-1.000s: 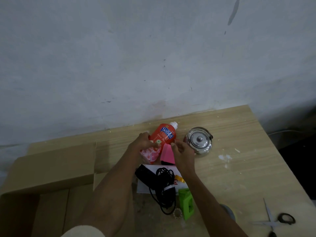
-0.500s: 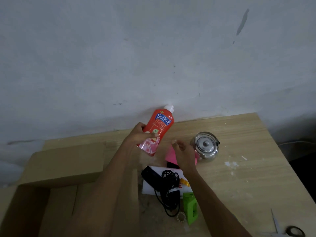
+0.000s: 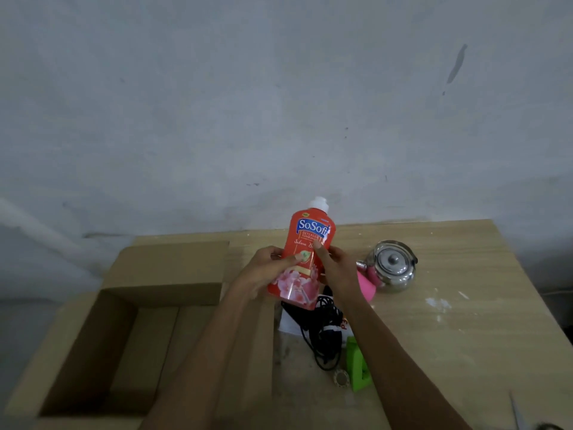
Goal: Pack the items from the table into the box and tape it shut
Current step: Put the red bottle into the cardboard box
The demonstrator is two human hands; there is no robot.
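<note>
A red detergent bottle (image 3: 305,259), white cap uppermost and tilted slightly right, is held in the air at the centre of the frame, above the worktop (image 3: 465,321). The left hand (image 3: 263,274) grips its left side, thumb across the label. The right hand (image 3: 339,271) grips the right side, its fingers (image 3: 317,247) curled round the bottle. Just below lie a coiled black cable (image 3: 322,330) on a white packet (image 3: 286,322) and a green object (image 3: 356,364). To the right stands a steel kettle (image 3: 393,266), with a pink item (image 3: 366,285) just beside it. The open cardboard box (image 3: 90,346) fills the lower left.
</note>
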